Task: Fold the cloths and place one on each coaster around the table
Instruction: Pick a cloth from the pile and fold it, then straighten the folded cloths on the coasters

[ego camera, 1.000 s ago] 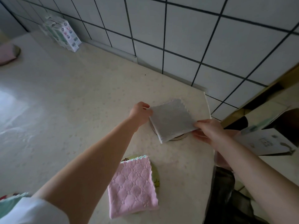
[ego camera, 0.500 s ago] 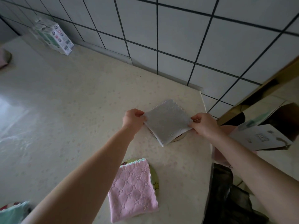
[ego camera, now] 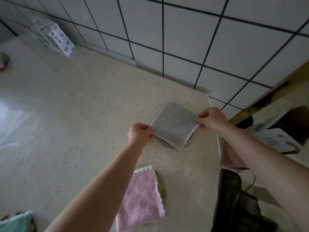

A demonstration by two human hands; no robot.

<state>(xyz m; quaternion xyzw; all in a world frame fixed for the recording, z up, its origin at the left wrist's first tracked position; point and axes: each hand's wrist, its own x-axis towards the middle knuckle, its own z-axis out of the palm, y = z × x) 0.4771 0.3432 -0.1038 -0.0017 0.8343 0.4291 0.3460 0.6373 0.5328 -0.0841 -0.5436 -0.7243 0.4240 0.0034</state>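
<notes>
A folded grey cloth (ego camera: 174, 125) lies over a round coaster (ego camera: 163, 142) near the table's far right corner. My left hand (ego camera: 139, 133) pinches the cloth's left corner and my right hand (ego camera: 211, 118) pinches its right corner. Nearer to me a folded pink cloth (ego camera: 141, 200) rests on a green coaster (ego camera: 161, 185). A folded teal cloth (ego camera: 15, 222) covers another coaster at the bottom left edge of the view.
The cream table (ego camera: 66, 106) stands against a white tiled wall (ego camera: 184, 30). Cartons (ego camera: 53, 38) stand at the back left. Another coaster (ego camera: 3, 59) shows at the far left edge. Right of the table are a pink cloth pile (ego camera: 229, 158), a box (ego camera: 275, 141) and a dark bag (ego camera: 237, 203).
My right hand has moved from the cloth's near edge up to its right corner. Both hands now pinch opposite corners, and the grey cloth has turned slightly on its coaster.
</notes>
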